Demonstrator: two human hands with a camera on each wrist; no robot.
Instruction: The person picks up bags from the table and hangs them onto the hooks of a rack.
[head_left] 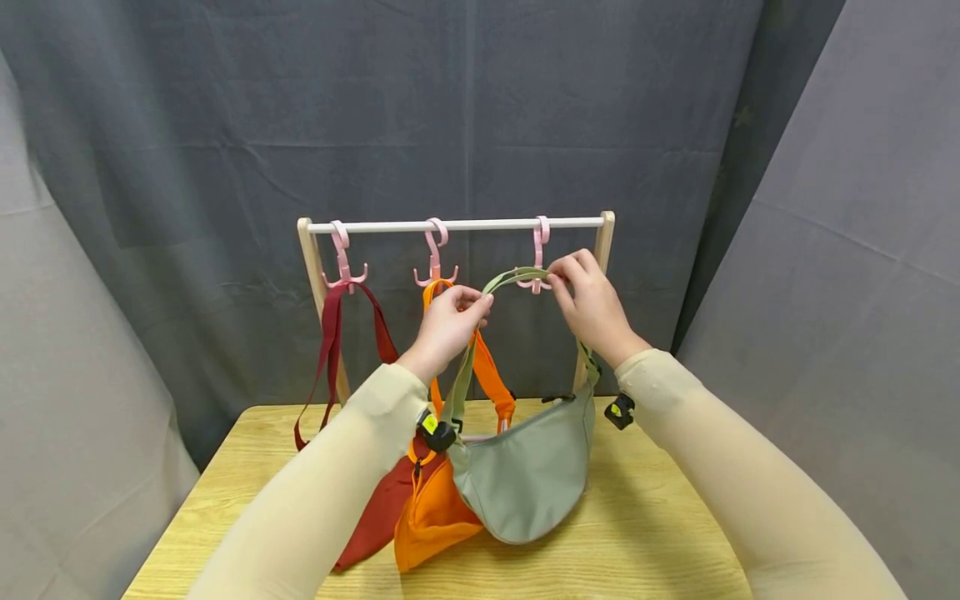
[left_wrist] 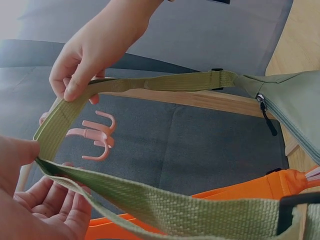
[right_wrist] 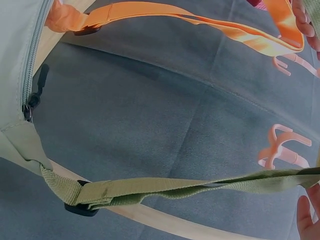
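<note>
A sage green shoulder bag (head_left: 528, 479) hangs from its webbing strap (head_left: 517, 274), its rounded bottom low over the table. My left hand (head_left: 447, 323) pinches the strap between thumb and fingers on the left. On the right, my right hand (head_left: 595, 307) pinches the same strap higher up, and a short arched stretch spans the two hands. Behind that stretch is the right pink hook (head_left: 539, 240), its prongs partly covered by the strap in the head view. In the left wrist view the prongs of this hook (left_wrist: 97, 135) show beyond the strap loop, apart from it.
A white rail (head_left: 487, 225) on a wooden frame carries three pink hooks. An orange bag (head_left: 435, 525) hangs by its strap from the middle hook (head_left: 435, 250), a dark red bag (head_left: 378, 517) from the left one (head_left: 342, 250). Both bags lie low on the wooden table (head_left: 645, 533).
</note>
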